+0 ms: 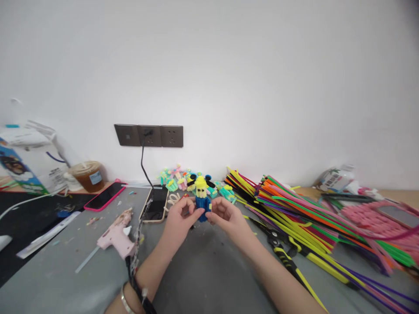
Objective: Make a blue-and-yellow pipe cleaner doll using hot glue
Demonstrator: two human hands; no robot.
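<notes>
Both my hands meet over the grey table (203,270) and hold a small pipe-cleaner figure (202,198) with a yellow head, black ears and a blue body. My left hand (179,218) pinches the figure's blue body from the left. From the right, my right hand (225,214) grips it with curled fingers. The figure stands upright between them, just above the table.
A pink glue gun (118,235) lies to the left, its black cord running over my left wrist. A pink-cased phone (104,196), a second phone (156,204), an iced drink cup (87,175), small finished figures (178,179), a big pile of coloured pipe cleaners (304,209) and yellow-handled cutters (288,257) surround my hands.
</notes>
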